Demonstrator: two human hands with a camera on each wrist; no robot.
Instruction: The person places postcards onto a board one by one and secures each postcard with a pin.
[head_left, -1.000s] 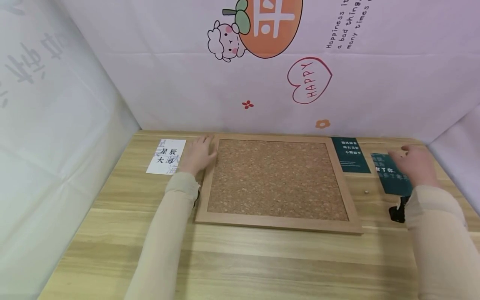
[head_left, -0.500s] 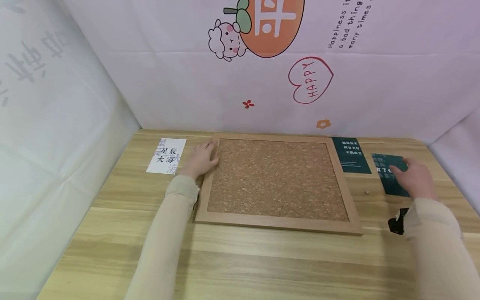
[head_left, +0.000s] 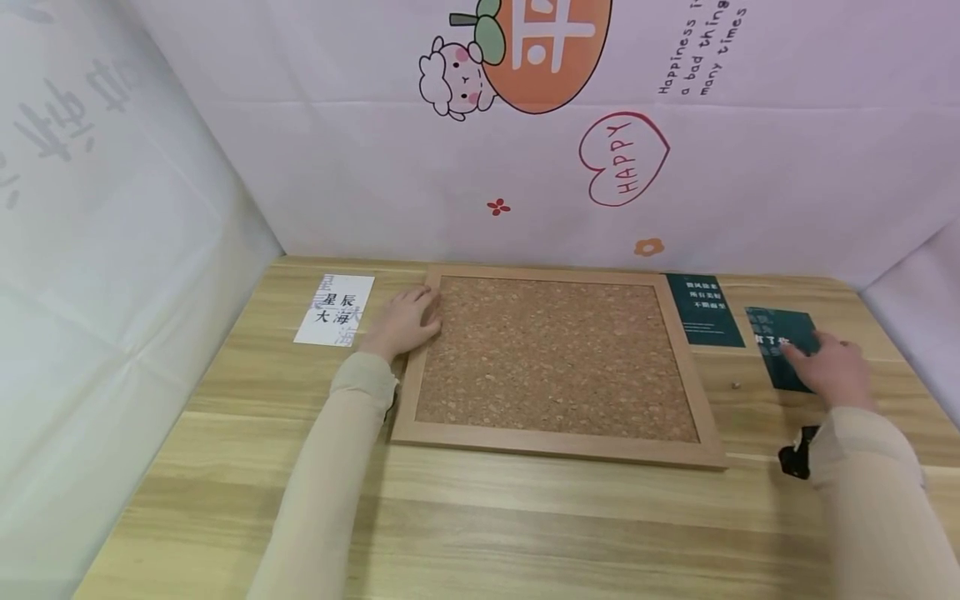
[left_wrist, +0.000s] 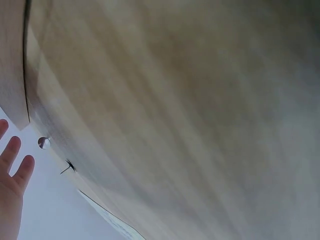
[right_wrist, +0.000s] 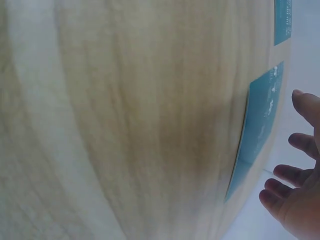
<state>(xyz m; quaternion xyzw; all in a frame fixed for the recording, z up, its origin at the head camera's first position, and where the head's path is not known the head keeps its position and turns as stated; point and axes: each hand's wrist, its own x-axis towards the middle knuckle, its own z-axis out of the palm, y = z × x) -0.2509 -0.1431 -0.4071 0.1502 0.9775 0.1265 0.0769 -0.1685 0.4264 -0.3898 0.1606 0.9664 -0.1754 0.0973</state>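
The work seems barely begun: the cork board [head_left: 555, 358], near the back edge of the worktop [head_left: 555, 517], bears 0 cards, and 3 seem left to handle. The white card [head_left: 333, 310] lies toward the back left corner, the inner green card [head_left: 705, 310] beside the board's upper right edge, the outer green card [head_left: 783, 327] nearer the worktop's right edge. There the right hand [head_left: 834, 367] hovers, fingers spread, holding nothing (contact is unclear). The left hand [head_left: 399, 323] lies relaxed at the board's left edge, gripping nothing visible.

Right fingers [head_left: 829, 343] partly hide the rightmost teal card [head_left: 783, 330].
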